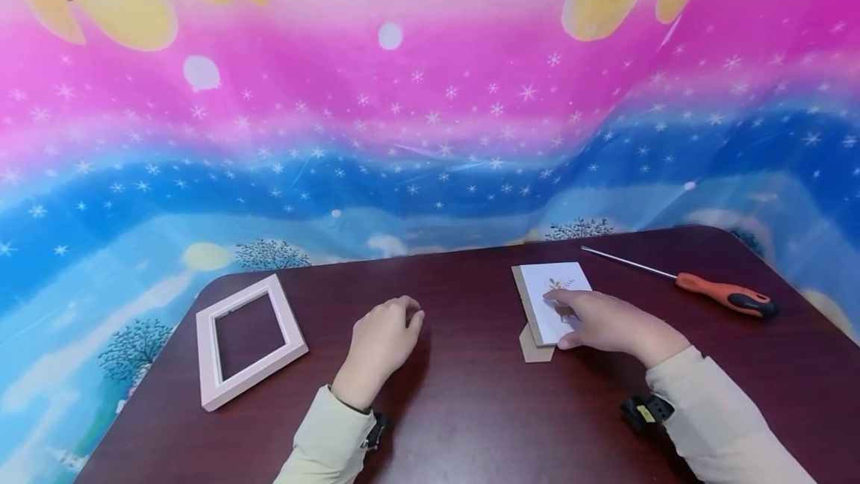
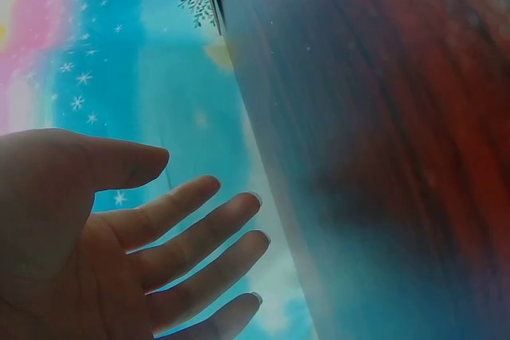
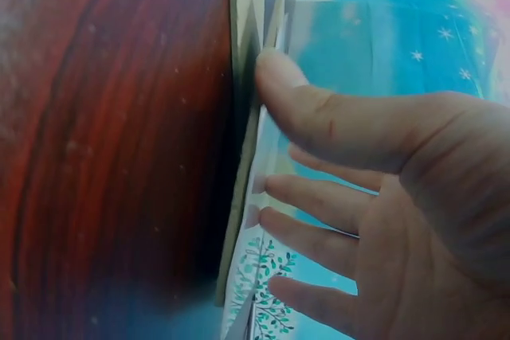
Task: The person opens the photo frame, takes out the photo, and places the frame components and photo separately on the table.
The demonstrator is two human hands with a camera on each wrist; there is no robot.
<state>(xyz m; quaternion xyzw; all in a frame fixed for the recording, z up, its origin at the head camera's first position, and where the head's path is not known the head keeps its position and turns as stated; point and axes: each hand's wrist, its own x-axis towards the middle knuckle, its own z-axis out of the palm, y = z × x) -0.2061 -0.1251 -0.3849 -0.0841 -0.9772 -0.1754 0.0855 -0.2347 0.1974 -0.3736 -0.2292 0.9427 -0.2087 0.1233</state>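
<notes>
My right hand [image 1: 598, 320] lies over a white picture card [image 1: 537, 282] with a printed plant-like design. Its fingertips touch the card's face, and the thumb is at the near edge; in the right wrist view the fingers [image 3: 315, 236] look nearly straight. Under the card is a brown backing board [image 1: 525, 293], with a tan flap [image 1: 536, 354] sticking out at the near side. My left hand [image 1: 383, 342] hovers above the middle of the table, holding nothing, its fingers spread and relaxed in the left wrist view. A pale pink picture frame [image 1: 207, 357] lies to its left.
An orange-and-black screwdriver [image 1: 722, 293] lies at the right, its shaft pointing to the back edge. The dark red-brown table [image 1: 470, 409] ends at a colourful printed cloth [image 1: 430, 95] behind and at both sides.
</notes>
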